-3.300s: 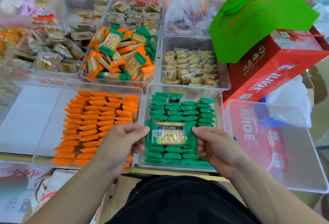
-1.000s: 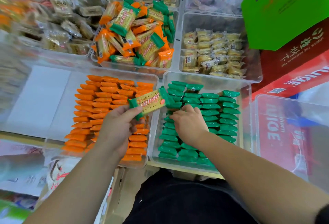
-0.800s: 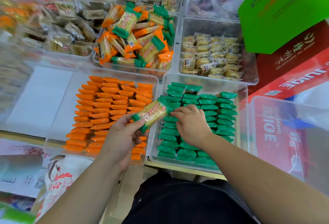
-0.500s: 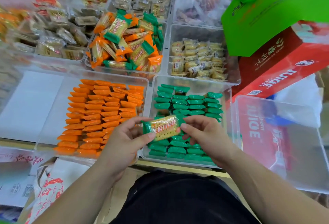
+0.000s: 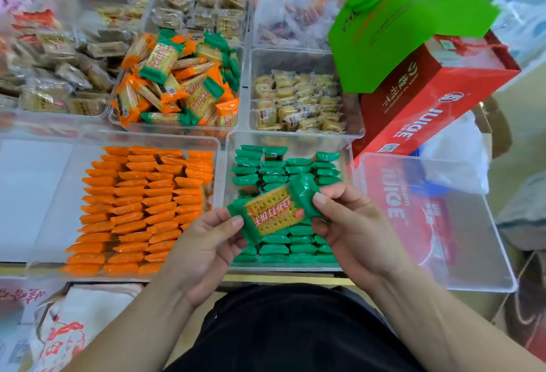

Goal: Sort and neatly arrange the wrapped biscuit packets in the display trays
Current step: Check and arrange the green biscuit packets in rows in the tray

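Green biscuit packet (image 5: 273, 212): pinched at both ends by fingers of left hand (image 5: 204, 250) and right hand (image 5: 351, 230), above green-packet tray (image 5: 229, 165).

Up and to the right of your grip lies a red juice carton (image 5: 437, 106), tilted, with a green card sheet (image 5: 407, 23) resting over its upper end. Just below the carton you can see a white plastic bag (image 5: 461, 147). Straight above your grip sit small pale-yellow snack packs (image 5: 295, 100), and far up-left are brownish wrapped snacks (image 5: 59, 76). Far left lies a flat white sheet (image 5: 26, 191) under clear plastic. Down-left of your grip, below the counter edge, is a white bag with red print (image 5: 68, 336).
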A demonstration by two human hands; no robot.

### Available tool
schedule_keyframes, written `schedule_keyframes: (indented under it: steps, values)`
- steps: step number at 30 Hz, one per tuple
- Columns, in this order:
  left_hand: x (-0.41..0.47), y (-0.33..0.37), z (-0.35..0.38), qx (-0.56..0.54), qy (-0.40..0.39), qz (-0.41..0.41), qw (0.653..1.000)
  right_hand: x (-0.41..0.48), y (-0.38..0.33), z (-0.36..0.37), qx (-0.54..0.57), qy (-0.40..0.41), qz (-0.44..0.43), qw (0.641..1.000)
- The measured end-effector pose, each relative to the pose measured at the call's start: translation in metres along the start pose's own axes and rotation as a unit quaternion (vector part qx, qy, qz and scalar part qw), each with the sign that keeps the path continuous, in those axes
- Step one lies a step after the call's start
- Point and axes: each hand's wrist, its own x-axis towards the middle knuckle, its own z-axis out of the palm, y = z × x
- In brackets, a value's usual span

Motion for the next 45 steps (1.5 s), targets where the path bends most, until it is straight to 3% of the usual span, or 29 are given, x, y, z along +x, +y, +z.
schedule_keyframes:
  steps: [6,11,13,15,17,22,26,29,33,35,39,42,45]
  values:
    - [-0.004,0.001,0.009,-0.053,-0.017,-0.017,0.998,0.002,0.002,-0.001,0.075,-0.008,0.041,0.996]
    - [-0.011,0.012,0.006,-0.023,0.023,0.032,0.999,0.002,0.001,-0.001,0.025,0.033,0.064,0.997]
    - [-0.018,0.019,0.011,0.066,0.067,0.092,0.991,0.001,0.001,-0.001,-0.019,0.056,0.074,0.996]
    - [-0.023,0.023,0.016,0.21,0.113,0.177,0.955,0.0,0.003,-0.002,-0.043,0.066,0.082,0.993]
    - [-0.028,0.028,0.021,0.287,0.123,0.218,0.925,-0.001,0.004,-0.002,-0.055,0.061,0.083,0.993]
    - [-0.032,0.037,0.016,0.316,0.079,0.21,0.922,0.001,-0.002,-0.002,0.001,0.053,0.108,0.993]
    - [-0.034,0.044,0.018,0.375,0.118,0.218,0.893,0.001,-0.004,-0.004,-0.172,0.01,0.084,0.981]
    - [-0.027,0.048,0.012,0.318,0.14,0.169,0.922,0.003,-0.002,-0.001,-0.256,-0.006,0.085,0.963]
    - [-0.02,0.053,0.008,0.127,0.097,0.013,0.987,0.012,0.004,0.0,-0.103,0.006,0.191,0.976]
    - [-0.016,0.052,0.008,0.086,0.075,-0.026,0.993,0.016,0.006,0.001,-0.033,0.017,0.223,0.974]
    - [-0.013,0.05,0.006,0.077,0.063,-0.037,0.994,0.019,0.007,0.0,-0.018,0.004,0.22,0.975]
    - [-0.012,0.05,0.003,0.128,0.089,-0.012,0.988,0.021,0.008,-0.005,-0.058,-0.004,0.199,0.978]
    - [-0.01,0.047,0.004,0.283,0.133,0.061,0.948,0.022,0.012,-0.006,-0.161,0.029,0.148,0.975]
